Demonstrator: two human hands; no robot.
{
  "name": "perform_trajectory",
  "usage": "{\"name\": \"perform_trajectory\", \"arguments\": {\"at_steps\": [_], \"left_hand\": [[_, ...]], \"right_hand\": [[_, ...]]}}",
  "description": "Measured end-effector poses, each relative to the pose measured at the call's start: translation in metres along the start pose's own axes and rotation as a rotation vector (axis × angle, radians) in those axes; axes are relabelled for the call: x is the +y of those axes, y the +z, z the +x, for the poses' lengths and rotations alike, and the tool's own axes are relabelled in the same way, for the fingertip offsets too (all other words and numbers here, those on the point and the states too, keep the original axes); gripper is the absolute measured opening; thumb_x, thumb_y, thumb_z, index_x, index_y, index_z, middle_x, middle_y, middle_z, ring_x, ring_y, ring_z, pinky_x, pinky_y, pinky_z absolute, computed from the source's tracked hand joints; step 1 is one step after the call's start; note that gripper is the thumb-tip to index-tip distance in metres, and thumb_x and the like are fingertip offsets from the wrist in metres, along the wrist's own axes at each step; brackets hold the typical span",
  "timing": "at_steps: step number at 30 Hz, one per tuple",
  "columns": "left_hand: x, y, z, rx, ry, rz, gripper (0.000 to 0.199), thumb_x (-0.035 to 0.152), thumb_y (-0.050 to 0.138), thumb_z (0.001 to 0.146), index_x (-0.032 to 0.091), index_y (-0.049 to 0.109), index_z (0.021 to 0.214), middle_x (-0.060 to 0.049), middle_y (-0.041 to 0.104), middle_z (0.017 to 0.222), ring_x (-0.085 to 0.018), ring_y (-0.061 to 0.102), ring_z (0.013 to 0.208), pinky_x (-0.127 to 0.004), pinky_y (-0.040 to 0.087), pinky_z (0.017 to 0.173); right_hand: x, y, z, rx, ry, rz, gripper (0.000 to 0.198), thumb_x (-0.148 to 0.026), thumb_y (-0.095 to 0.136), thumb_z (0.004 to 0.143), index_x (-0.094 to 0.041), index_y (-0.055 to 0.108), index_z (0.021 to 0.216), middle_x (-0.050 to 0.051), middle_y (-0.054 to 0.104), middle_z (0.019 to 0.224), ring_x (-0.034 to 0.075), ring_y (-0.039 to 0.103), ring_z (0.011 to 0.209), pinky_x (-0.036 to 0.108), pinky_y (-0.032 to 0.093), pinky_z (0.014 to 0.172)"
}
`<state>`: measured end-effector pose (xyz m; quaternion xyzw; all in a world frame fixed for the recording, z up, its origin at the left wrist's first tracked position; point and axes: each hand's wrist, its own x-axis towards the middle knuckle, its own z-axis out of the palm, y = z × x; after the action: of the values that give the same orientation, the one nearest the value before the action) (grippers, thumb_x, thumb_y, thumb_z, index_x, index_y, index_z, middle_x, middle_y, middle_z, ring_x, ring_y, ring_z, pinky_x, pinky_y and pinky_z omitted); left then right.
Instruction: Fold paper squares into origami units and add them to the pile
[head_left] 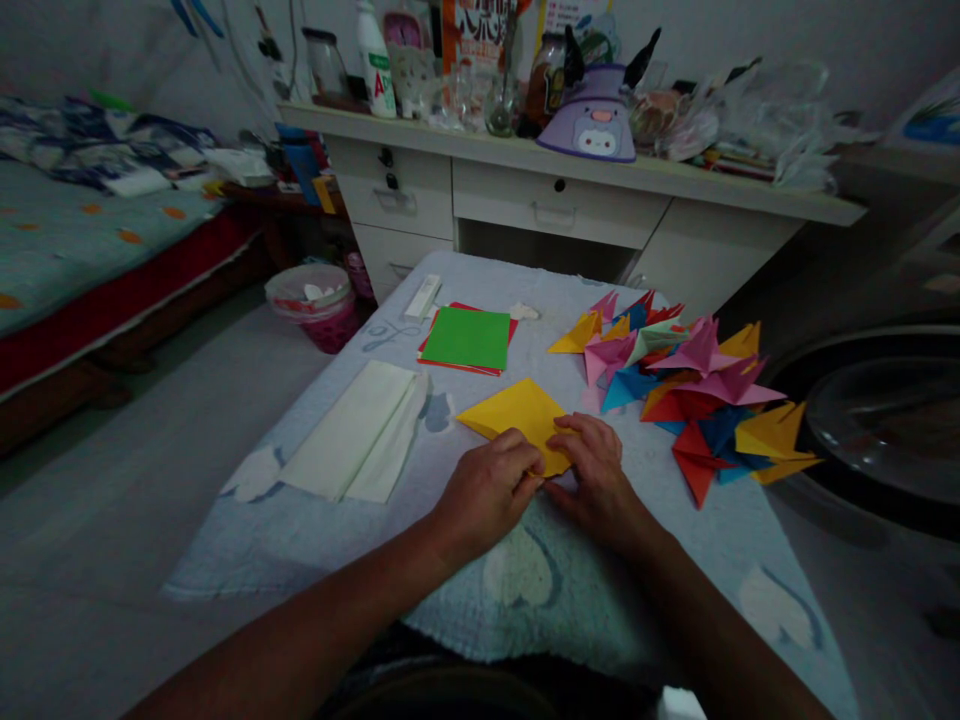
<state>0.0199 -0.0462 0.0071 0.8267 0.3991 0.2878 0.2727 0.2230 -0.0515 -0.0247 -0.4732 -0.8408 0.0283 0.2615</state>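
Observation:
A yellow origami paper (pixel 517 408), partly folded, lies on the cloth-covered table in front of me. My left hand (pixel 491 490) is closed, pinching the paper's near edge between thumb and curled fingers. On the paper's right side, my right hand (pixel 596 470) grips the edge with bent fingers, its thumb low by the left hand's fingertips. Just beyond the paper rests a stack of square coloured sheets (pixel 465 338), green on top with red beneath. To the right sits a pile of folded paper pieces (pixel 701 375) in pink, yellow, blue, red and pale green.
A folded whitish sheet (pixel 352 430) lies at the left of the tablecloth (pixel 300 540). Near the far edge is a small white strip (pixel 424 297). A drawer desk (pixel 517 190) stands behind, a pink bin (pixel 319 310) and bed (pixel 105 250) to the left, a round-doored appliance (pixel 892 430) right.

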Motion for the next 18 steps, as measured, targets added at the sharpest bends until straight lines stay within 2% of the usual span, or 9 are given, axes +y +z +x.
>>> {"name": "perform_trajectory", "arguments": {"at_steps": [3, 6, 11, 14, 18], "left_hand": [[-0.001, -0.009, -0.011, 0.039, 0.083, -0.038, 0.014, 0.008, 0.052, 0.082, 0.019, 0.058, 0.087, -0.002, 0.058, 0.091, -0.015, 0.059, 0.088, -0.027, 0.048, 0.076], [-0.007, -0.018, -0.018, 0.052, 0.143, -0.072, 0.016, 0.006, 0.050, 0.083, 0.020, 0.057, 0.087, -0.004, 0.058, 0.096, -0.015, 0.059, 0.091, -0.027, 0.049, 0.078], [-0.020, -0.031, -0.023, 0.050, 0.175, -0.060, 0.017, 0.006, 0.047, 0.085, 0.020, 0.056, 0.087, -0.005, 0.058, 0.105, -0.016, 0.059, 0.100, -0.029, 0.050, 0.085], [-0.030, -0.036, -0.022, 0.051, 0.163, 0.004, 0.016, 0.006, 0.048, 0.085, 0.020, 0.056, 0.088, -0.006, 0.057, 0.112, -0.016, 0.059, 0.105, -0.031, 0.050, 0.089], [-0.046, -0.035, -0.024, 0.083, 0.111, 0.087, 0.019, 0.006, 0.047, 0.087, 0.020, 0.053, 0.098, -0.005, 0.058, 0.109, -0.016, 0.059, 0.103, -0.030, 0.051, 0.086]], "right_hand": [[0.007, -0.001, -0.001, 0.062, -0.013, -0.071, 0.049, -0.021, 0.062, 0.074, -0.020, 0.050, 0.122, 0.015, 0.046, 0.133, 0.034, 0.039, 0.126, 0.055, 0.032, 0.103], [0.011, -0.006, 0.001, 0.158, 0.012, -0.127, 0.048, -0.009, 0.055, 0.071, -0.024, 0.056, 0.116, 0.011, 0.049, 0.130, 0.033, 0.042, 0.124, 0.056, 0.032, 0.102], [0.007, -0.019, 0.001, 0.274, -0.002, -0.147, 0.025, -0.010, 0.057, 0.075, -0.027, 0.064, 0.091, 0.006, 0.059, 0.119, 0.031, 0.046, 0.119, 0.055, 0.034, 0.101], [0.003, -0.020, 0.000, 0.253, -0.069, -0.136, 0.012, -0.016, 0.059, 0.080, -0.026, 0.063, 0.086, 0.005, 0.062, 0.119, 0.031, 0.045, 0.122, 0.057, 0.031, 0.104], [-0.005, -0.012, -0.002, 0.081, -0.151, -0.092, 0.009, -0.017, 0.058, 0.083, -0.024, 0.060, 0.088, 0.005, 0.065, 0.122, 0.028, 0.046, 0.126, 0.057, 0.027, 0.108]]}}
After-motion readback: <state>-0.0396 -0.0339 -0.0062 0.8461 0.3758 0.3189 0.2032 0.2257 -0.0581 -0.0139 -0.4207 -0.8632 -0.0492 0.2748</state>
